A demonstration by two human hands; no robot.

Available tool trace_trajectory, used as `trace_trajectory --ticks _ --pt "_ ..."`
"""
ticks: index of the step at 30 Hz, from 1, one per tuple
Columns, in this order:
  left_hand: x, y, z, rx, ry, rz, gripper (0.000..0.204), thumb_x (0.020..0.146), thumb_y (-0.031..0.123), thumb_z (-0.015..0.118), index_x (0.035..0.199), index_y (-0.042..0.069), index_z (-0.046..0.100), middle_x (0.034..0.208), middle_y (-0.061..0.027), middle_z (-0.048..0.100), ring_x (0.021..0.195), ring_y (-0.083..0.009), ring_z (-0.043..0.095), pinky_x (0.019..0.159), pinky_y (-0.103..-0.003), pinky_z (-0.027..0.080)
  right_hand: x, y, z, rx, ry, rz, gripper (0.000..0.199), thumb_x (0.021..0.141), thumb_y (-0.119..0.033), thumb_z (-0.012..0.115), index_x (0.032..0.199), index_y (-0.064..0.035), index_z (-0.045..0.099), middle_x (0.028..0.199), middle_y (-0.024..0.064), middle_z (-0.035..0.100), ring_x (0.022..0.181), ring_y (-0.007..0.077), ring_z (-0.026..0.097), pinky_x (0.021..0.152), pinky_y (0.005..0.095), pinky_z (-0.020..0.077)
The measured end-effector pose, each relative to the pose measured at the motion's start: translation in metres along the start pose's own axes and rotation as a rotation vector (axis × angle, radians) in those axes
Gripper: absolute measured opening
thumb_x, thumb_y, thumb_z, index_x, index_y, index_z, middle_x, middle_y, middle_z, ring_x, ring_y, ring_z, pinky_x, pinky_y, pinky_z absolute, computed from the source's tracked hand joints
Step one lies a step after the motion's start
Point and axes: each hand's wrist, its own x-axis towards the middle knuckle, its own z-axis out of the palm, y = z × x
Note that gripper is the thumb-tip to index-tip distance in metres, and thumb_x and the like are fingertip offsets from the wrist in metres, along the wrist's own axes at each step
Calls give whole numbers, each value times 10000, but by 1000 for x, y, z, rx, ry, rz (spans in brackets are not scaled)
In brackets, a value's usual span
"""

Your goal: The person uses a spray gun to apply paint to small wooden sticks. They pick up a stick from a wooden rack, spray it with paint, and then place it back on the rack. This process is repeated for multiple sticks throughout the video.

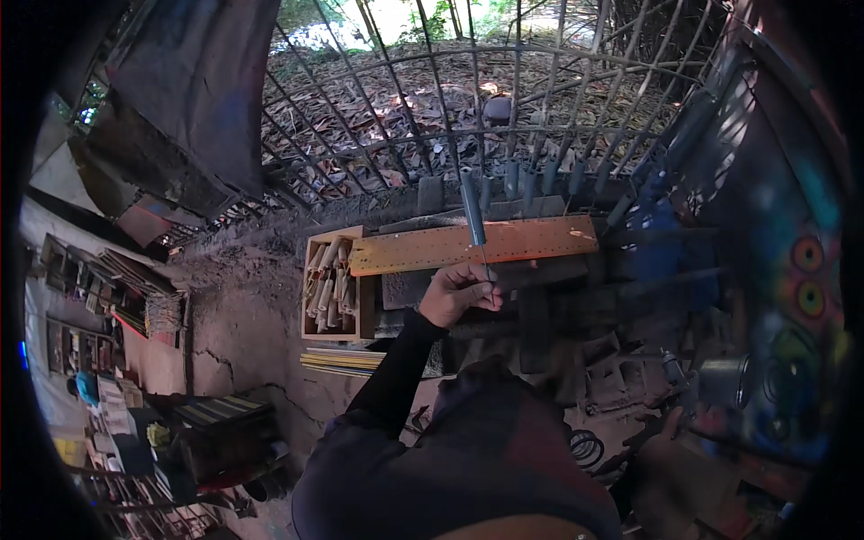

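My left hand [463,293] is closed, pinching a thin dark rod [487,266] between thumb and fingertips. At the rod's upper end stands a grey-blue cylinder [473,209], nearly upright, in front of the orange board [396,252] with rows of small holes. Far off to the lower right, my right hand [668,425] is dim and smeared by motion. Its fingers do not show well enough to tell what, if anything, they hold. A shiny metal cylinder [723,382] and a dark wire coil [587,447] are near it.
A wooden box [364,310] of pale rolled tubes sits left of the board. Below it lies a bundle of yellow and dark sticks [340,362]. Several grey-blue cylinders [513,180] stand along the lattice fence [432,135]. A painted panel [801,243] rises at right.
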Motion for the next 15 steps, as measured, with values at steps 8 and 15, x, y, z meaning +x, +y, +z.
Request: trace_trajectory --ticks 8,15 --pt "-10 14 -40 -33 104 47 64 851 -23 550 901 15 547 838 -100 611 758 -196 637 690 -303 549 -9 42 -14 -868 -166 -878 474 786 -17 652 1237 7 507 1144 269 481 945 353 561 719 358 518" --pt "34 0 -110 299 261 287 70 826 -2 605 842 19 540 771 -88 634 749 -153 623 674 -292 527 -33 70 -27 -421 32 -54 480 782 4 657 1242 -8 520 1177 281 461 1010 395 542 806 409 493"
